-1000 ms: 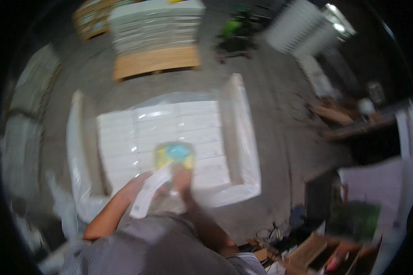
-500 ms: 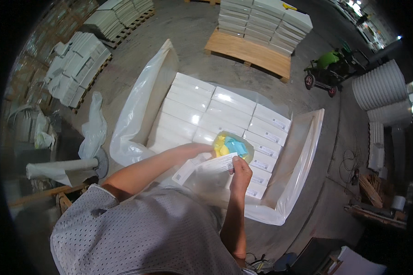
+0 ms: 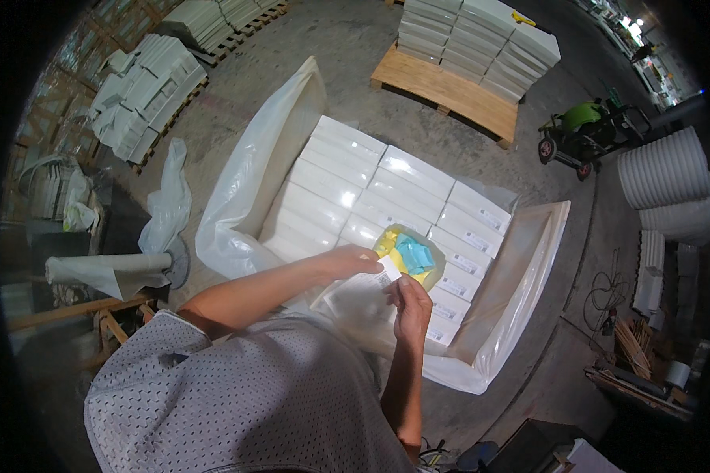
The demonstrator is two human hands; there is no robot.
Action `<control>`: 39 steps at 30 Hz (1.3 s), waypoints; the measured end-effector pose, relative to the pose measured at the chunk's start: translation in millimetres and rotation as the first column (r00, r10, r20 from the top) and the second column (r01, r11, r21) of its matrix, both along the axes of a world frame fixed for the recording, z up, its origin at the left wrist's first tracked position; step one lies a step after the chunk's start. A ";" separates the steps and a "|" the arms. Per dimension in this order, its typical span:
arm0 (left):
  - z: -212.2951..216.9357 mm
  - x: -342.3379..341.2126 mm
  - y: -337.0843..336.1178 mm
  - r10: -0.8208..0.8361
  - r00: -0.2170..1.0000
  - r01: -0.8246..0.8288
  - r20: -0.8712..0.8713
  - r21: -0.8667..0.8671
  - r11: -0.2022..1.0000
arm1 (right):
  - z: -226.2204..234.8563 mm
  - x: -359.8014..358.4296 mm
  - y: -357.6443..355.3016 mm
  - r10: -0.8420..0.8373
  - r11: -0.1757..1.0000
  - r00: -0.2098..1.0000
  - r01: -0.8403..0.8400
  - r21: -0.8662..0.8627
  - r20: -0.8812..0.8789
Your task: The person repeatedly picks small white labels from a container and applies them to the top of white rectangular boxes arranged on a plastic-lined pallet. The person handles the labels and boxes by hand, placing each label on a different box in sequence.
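In front of my body, my right hand [image 3: 412, 307] pinches the end of a small white printed label [image 3: 388, 271]. My left hand [image 3: 350, 262] is closed at the label's other side, its fingertips against the edge. A paler strip of label paper [image 3: 345, 296] hangs below my left hand, partly blurred. Just beyond the hands, a clear, round-looking container [image 3: 437, 258] holds crumpled yellow and light-blue pieces. It rests on rows of white boxes [image 3: 406, 189], several of which carry small printed labels on their right ends.
Translucent plastic sheeting [image 3: 237, 197] rises around the boxes on the left and right. A wooden pallet board [image 3: 450, 93] with stacked white boxes lies beyond. A green wheeled machine [image 3: 580, 118] stands far right, and a plastic film roll [image 3: 106, 268] sits at the left.
My left hand has come forward to the label's edge. The strip between the hands is now lower and shorter to view. The view has shifted slightly.
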State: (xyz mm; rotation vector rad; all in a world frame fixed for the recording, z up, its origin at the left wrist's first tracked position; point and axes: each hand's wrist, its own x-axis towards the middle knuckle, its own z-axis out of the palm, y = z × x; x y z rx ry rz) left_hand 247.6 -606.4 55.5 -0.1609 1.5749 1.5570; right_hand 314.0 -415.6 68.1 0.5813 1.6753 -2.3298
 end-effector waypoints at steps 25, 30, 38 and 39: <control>8.3 4.1 -9.7 -0.015 0.998 0.015 0.063 -0.011 1.000 | -12.6 -0.1 -12.3 0.111 0.992 0.990 -0.105 -0.073 0.085; 18.2 0.1 -10.7 -0.078 0.997 0.077 -0.009 -0.100 0.992 | -17.9 -1.4 -8.6 0.138 0.988 0.988 -0.132 -0.080 0.074; 15.4 -1.1 -11.6 -0.140 0.986 0.126 -0.092 -0.151 0.981 | -16.9 -5.6 -4.2 0.195 0.976 0.980 -0.198 0.093 0.031; 13.8 -1.2 -12.4 -0.148 0.982 0.130 -0.113 -0.153 0.980 | -16.1 -6.0 -4.1 0.195 0.978 0.980 -0.197 0.065 0.032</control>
